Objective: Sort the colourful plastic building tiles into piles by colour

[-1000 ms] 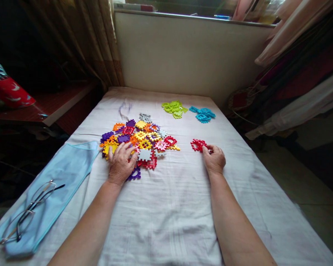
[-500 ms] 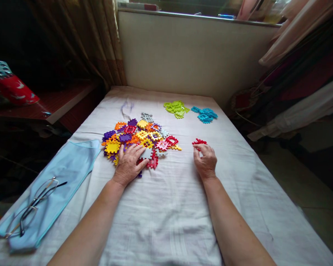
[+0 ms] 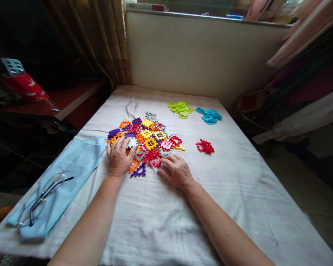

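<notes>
A loose pile of coloured interlocking plastic pieces (image 3: 150,143) lies in front of me, in yellow, orange, purple, red, pink and grey. My left hand (image 3: 119,157) rests on the pile's left side, fingers spread. A light grey piece (image 3: 132,142) shows between its thumb and fingers. From the right, my right hand (image 3: 177,170) reaches the pile's near edge, fingertips and thumb apart beside a red square piece (image 3: 155,162). A purple triangular piece (image 3: 139,170) lies nearest me. Farther right sits a small red group (image 3: 205,146), with a lime-green group (image 3: 181,109) and a blue group (image 3: 210,115) behind it.
Eyeglasses (image 3: 44,197) lie on a light blue cloth (image 3: 62,184) at the left of the cloth-covered table (image 3: 161,225). A red container (image 3: 27,87) stands on a dark wooden surface beyond. A wall (image 3: 199,55) closes the far side; fabrics hang at the right.
My right hand has left the small red group and moved left to the pile. My left hand has shifted left, the light grey piece with it. The whole view has turned slightly.
</notes>
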Action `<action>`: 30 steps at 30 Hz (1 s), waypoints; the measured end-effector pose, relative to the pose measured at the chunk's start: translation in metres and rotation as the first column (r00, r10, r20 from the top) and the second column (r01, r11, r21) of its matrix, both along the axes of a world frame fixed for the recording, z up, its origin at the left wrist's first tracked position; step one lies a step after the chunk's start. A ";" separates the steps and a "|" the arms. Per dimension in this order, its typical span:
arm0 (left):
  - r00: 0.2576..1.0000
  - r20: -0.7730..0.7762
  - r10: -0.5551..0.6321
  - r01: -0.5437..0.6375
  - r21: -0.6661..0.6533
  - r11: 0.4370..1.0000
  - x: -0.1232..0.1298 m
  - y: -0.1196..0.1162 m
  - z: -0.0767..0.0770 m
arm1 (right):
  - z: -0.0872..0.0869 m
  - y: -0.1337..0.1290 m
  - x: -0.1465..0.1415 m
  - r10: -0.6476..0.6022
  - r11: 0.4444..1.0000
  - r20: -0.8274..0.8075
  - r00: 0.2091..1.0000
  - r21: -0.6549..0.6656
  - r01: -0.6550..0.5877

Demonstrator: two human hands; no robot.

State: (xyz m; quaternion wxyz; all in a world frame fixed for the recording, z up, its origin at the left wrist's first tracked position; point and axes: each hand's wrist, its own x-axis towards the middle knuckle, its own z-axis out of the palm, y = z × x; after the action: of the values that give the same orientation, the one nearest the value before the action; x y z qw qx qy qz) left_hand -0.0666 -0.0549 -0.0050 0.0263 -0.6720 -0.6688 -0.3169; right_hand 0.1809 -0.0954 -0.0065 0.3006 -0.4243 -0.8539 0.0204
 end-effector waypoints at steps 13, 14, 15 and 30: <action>0.999 0.030 0.042 -0.039 -0.077 0.996 0.008 0.001 -0.003 | -0.005 0.004 -0.007 -0.037 0.997 0.047 0.998 0.074 0.034; 0.999 0.031 0.041 -0.038 -0.081 0.996 0.008 0.001 -0.004 | -0.005 0.004 -0.007 -0.033 0.997 0.042 0.999 0.073 0.030; 0.999 0.032 0.041 -0.038 -0.084 0.996 0.008 0.001 -0.004 | -0.005 0.004 -0.006 -0.028 0.997 0.035 0.999 0.070 0.025; 0.998 0.052 0.020 -0.016 -0.067 0.998 0.007 0.002 -0.005 | 0.005 0.015 0.043 -0.356 0.921 -0.379 0.854 0.010 0.389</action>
State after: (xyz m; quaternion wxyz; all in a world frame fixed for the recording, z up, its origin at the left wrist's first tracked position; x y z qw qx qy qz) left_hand -0.0599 -0.0532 -0.0103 -0.0107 -0.6579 -0.6855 -0.3118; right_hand 0.2240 -0.0805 -0.0013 0.4721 -0.5567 -0.6835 0.0045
